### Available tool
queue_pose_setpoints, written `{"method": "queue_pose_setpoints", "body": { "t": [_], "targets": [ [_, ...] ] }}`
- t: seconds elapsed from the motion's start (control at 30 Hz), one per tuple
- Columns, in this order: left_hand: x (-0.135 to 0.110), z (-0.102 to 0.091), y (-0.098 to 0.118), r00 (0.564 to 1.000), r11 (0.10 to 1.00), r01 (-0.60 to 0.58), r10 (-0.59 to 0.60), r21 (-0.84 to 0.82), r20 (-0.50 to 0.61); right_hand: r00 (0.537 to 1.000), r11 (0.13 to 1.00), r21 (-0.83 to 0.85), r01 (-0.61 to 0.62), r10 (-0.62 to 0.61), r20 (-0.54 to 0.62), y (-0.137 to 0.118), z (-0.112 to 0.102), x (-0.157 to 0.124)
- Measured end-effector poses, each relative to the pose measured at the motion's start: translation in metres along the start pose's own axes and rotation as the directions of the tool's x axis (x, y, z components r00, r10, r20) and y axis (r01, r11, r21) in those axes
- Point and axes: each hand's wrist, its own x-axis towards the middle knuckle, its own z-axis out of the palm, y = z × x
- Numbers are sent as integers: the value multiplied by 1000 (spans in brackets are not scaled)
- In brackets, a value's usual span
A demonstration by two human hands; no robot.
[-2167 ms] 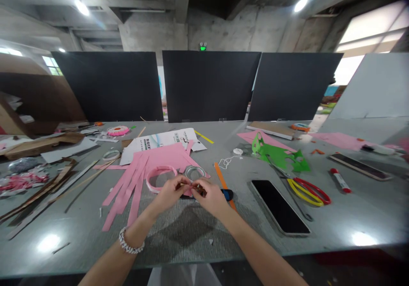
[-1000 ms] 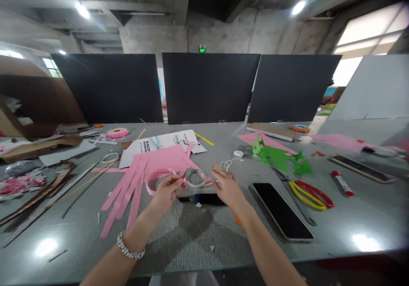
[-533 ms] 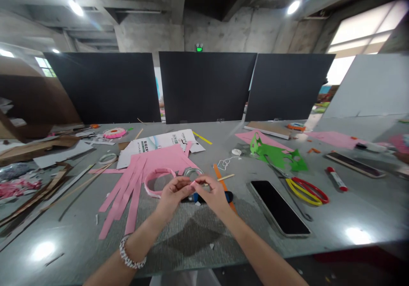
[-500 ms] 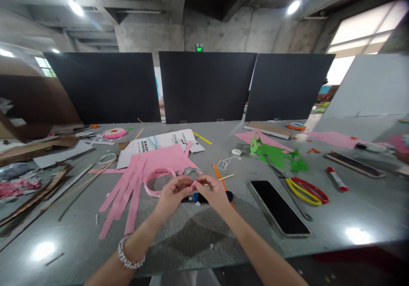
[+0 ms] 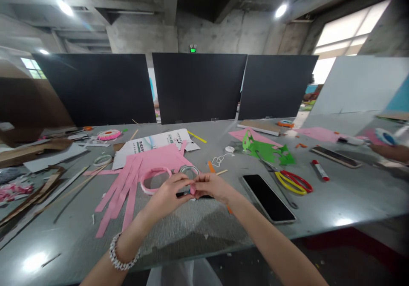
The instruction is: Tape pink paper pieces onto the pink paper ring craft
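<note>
Between my fingertips is a small pink paper piece [image 5: 192, 189], partly covered by them. My left hand [image 5: 171, 192] pinches it from the left, and my right hand [image 5: 212, 186] grips it from the right. A pink paper ring [image 5: 147, 189] stands just left of my left hand. Behind my hands lies a roll of clear tape [image 5: 189, 169], partly hidden. Pink paper cut into strips [image 5: 128, 192] spreads to the left over a white printed bag [image 5: 153, 143]. Something dark, mostly covered, is on the table under my hands.
To the right lie a black-screened phone [image 5: 269, 198], scissors with red and yellow handles [image 5: 292, 181], green cut paper [image 5: 268, 151] and a red marker [image 5: 320, 170]. Cardboard strips [image 5: 38, 188] cover the left side. Another person's hand [image 5: 391, 153] is at the far right.
My right hand has turned, its fingers now lying more sideways across the pink piece. The view has swung slightly right, and another person's hand has come into sight at the right edge.
</note>
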Motion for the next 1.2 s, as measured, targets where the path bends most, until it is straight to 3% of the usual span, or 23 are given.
{"method": "queue_pose_setpoints", "body": {
  "t": [0.13,0.27,0.5,0.63,0.9,1.03,1.2],
  "targets": [
    [-10,0,6,999,998,-3,6,59,-35,999,999,44,32,-33,4,4,2,-11],
    [-21,2,15,997,998,43,-41,36,-71,994,996,38,85,-82,-67,16,8,-17],
    [-33,1,21,996,996,85,-85,-22,-36,984,991,-25,128,-130,-125,27,22,-19],
    [-39,2,19,993,994,100,-102,-33,-61,991,996,-7,90,-90,-99,28,25,-16],
    [-45,14,19,956,988,93,-124,-125,-266,994,985,138,-104,99,40,36,29,-6],
    [-45,17,16,953,988,80,-114,-130,-280,990,977,168,-134,124,68,33,27,-6],
    [-46,14,11,980,999,38,-39,-6,-197,999,986,158,-54,53,7,31,27,-12]
  ]
}}
